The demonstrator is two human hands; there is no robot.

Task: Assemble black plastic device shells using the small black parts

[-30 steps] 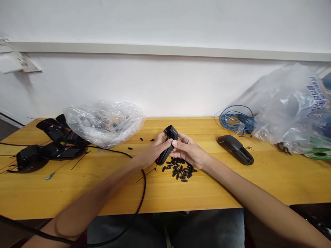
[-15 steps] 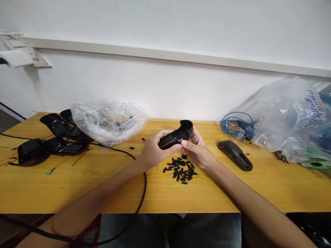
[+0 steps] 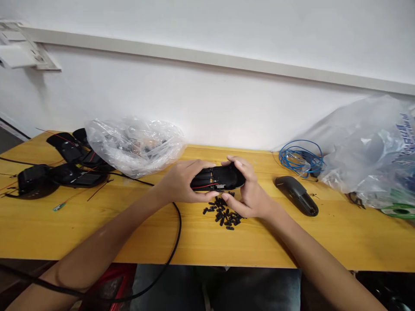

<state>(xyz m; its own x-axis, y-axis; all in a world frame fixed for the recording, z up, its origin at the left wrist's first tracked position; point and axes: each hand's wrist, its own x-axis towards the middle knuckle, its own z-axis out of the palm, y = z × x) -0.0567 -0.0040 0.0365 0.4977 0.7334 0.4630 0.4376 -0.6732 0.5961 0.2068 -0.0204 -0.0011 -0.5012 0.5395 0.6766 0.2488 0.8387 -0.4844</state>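
Note:
Between both hands, above the wooden table, is a black plastic housing (image 3: 225, 175) whose open inside faces me. A red wire and a small metal-and-board piece show along its near edge. My left hand (image 3: 181, 181) grips the left end, thumb along the near side and fingers over the far side. My right hand (image 3: 248, 188) curls round the right end, its thumb at the near edge. Just below lie several small black plastic pieces (image 3: 228, 216) in a loose pile, partly covered by the right thumb.
Black housings with wires (image 3: 78, 175) lie at left, beside a clear plastic bag (image 3: 136, 147). A black cable (image 3: 180, 229) loops across the table (image 3: 129, 233). At right are a closed black device (image 3: 296, 195), a coiled blue cable (image 3: 300, 157) and a large plastic bag (image 3: 372, 147).
The housing has tilted so its open inside faces up toward me, and its curved end no longer sticks up. My right fingers have moved over its far right end.

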